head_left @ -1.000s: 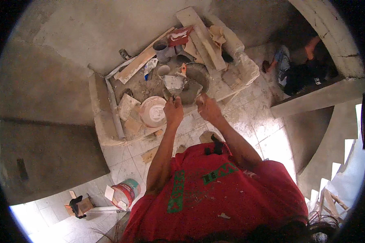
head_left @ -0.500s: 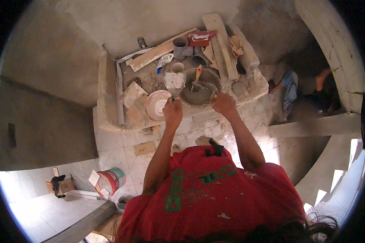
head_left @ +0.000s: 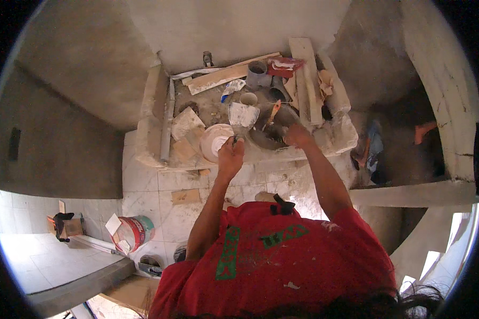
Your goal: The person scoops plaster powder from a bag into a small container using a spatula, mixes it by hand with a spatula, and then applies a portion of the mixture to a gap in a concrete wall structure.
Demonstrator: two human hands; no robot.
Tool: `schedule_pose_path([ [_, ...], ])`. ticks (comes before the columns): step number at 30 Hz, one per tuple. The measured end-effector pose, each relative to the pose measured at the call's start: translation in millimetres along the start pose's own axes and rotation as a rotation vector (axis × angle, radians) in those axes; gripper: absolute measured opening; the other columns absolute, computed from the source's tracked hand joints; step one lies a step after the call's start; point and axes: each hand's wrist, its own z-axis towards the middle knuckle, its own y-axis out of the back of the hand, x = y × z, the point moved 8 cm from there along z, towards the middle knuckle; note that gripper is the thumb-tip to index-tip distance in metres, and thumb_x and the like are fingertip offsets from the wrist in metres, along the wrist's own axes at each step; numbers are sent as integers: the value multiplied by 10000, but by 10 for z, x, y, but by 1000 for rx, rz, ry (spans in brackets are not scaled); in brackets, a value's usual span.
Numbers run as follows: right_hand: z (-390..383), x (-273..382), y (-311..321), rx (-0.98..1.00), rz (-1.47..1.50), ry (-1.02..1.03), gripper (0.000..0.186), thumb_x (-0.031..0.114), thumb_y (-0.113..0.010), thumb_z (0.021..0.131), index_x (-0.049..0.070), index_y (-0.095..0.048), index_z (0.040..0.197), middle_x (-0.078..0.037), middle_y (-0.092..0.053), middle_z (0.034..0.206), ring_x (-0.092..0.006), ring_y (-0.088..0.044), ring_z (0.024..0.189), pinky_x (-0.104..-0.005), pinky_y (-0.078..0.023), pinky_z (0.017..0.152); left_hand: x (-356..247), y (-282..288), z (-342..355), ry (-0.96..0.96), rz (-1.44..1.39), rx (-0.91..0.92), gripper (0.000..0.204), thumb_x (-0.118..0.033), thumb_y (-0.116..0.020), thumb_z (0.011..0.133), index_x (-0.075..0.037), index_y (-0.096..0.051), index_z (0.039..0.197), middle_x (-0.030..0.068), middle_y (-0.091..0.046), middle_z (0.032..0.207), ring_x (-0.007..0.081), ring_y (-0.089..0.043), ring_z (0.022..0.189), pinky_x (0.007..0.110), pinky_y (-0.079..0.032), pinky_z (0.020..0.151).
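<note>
A dark round basin (head_left: 261, 139) holds grey wet material, and a tool with an orange handle (head_left: 274, 110) leans in it. My right hand (head_left: 299, 136) is closed at the basin's near right rim; what its fingers hold is hidden. My left hand (head_left: 231, 155) is closed around a small dark thing, too small to name, beside a round white bowl (head_left: 209, 143) with pale paste inside. A white-smeared, flat-looking piece (head_left: 243, 115) lies just beyond my left hand, left of the basin.
Wooden boards (head_left: 218, 77), a grey pipe piece (head_left: 257, 75) and a red float (head_left: 285, 67) lie farther back in the walled masonry trough (head_left: 148, 139). A red bucket (head_left: 134, 234) stands on the tiled floor at left. Another person's arm (head_left: 424, 132) shows at right.
The view has shifted, so the trough appears lower and farther right. My right hand has come nearer the basin's inside; my left hand stays closed by the white bowl.
</note>
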Motion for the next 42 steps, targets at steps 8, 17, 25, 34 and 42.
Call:
schedule_pose_path([
  [8,-551,123,-77,-392,-31,21,352,309,-537,940,-19,-650,877,-250,-648,799,-447,-638,840,-515,-515,772,32,-185,114,-83,180,-11,387,-330,-547,945,53,-603,956,286,-653,843,462,-641,839,508,-490,757],
  [17,-1617,485,-55,-776,465,-48,188,139,-546,932,-17,-577,1033,-280,-599,907,-471,-578,854,-533,-479,763,70,-679,289,-22,292,5,383,-306,-572,929,75,-611,947,286,-672,824,459,-666,798,520,-518,725],
  [25,-1531,651,-272,-749,663,-35,395,145,-568,932,-66,-510,1261,-300,-565,1016,-475,-546,964,-508,-485,820,-278,-786,115,-89,298,-87,326,-262,-575,934,62,-591,906,265,-670,784,443,-669,755,492,-527,683],
  [34,-1201,581,-212,-843,703,-7,292,117,-564,923,-64,-565,1152,-307,-603,955,-468,-550,922,-516,-479,810,-344,-751,-23,-125,234,-140,286,-245,-554,955,40,-554,930,210,-659,726,398,-665,691,486,-504,652],
  [42,-901,381,-548,-569,379,-94,215,170,-618,849,-2,-653,972,-248,-627,926,-423,-574,958,-510,-510,789,8,-711,35,-337,366,-118,295,-216,-484,983,7,-673,948,229,-674,929,417,-629,822,518,-471,733],
])
